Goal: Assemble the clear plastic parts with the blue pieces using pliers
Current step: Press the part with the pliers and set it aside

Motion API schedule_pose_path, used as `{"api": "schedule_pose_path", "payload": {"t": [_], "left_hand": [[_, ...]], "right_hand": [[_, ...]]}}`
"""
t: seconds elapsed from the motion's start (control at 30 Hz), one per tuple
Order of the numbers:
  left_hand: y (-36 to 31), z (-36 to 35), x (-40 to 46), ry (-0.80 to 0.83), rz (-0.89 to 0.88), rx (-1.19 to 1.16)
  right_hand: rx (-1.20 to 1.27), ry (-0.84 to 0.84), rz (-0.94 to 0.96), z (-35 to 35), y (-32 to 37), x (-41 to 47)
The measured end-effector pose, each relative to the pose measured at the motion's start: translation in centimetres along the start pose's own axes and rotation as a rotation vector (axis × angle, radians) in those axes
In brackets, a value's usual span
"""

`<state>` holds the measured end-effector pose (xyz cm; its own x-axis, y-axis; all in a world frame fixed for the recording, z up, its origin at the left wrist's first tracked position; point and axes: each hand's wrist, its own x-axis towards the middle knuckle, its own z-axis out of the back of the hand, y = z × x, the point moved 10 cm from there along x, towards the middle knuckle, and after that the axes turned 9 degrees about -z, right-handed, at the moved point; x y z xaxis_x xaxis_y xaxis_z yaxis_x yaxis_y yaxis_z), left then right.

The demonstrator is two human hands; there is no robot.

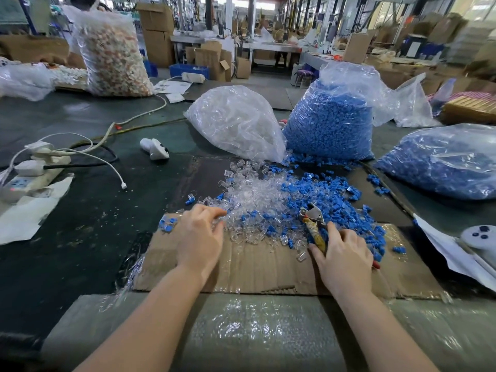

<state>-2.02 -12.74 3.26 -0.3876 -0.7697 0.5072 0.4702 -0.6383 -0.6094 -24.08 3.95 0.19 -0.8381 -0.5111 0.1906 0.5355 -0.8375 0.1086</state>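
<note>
Right hand (pixel 345 256) grips pliers (pixel 314 221), left hand (pixel 200 237) open on clear parts (pixel 252 194); loose pieces could scatter off cardboard (pixel 268 272).

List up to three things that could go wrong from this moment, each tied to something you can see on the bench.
1. The right hand grips the pliers while the left hand reaches into the clear parts; the tip could nick fingers.
2. Loose blue pieces lie near the cardboard edge and may scatter.
3. Mixed piles could slow picking.
</note>
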Motion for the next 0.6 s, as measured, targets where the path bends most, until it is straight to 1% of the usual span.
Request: {"api": "schedule_pose_path", "payload": {"t": [0.07,0.13,0.17,0.27,0.33,0.47,0.6], "left_hand": [[-2.0,-2.0,-0.4,0.087,-0.044,-0.059],[-3.6,-4.0,-1.1,0.185,-0.086,-0.103],[-4.3,-4.8,-1.5,0.221,-0.100,-0.122],[-5.5,-6.7,-2.4,0.283,-0.129,-0.136],[-5.7,-7.5,-2.8,0.297,-0.125,-0.127],[-5.3,-8.0,-3.1,0.272,-0.088,-0.102],[-4.4,-7.6,-3.1,0.226,-0.025,-0.185]], "right_hand": [[-0.016,0.014,-0.003,-0.1,0.0,0.0],[0.009,-0.012,-0.006,0.5,0.3,-0.2],[0.054,-0.052,0.008,1.2,0.5,-0.4],[0.236,-0.245,0.136,3.6,1.9,-1.5],[0.248,-0.265,0.175,3.7,2.5,-2.0],[0.264,-0.248,0.160,3.1,3.0,-2.2],[0.289,-0.284,0.200,3.2,4.1,-2.8]]}}
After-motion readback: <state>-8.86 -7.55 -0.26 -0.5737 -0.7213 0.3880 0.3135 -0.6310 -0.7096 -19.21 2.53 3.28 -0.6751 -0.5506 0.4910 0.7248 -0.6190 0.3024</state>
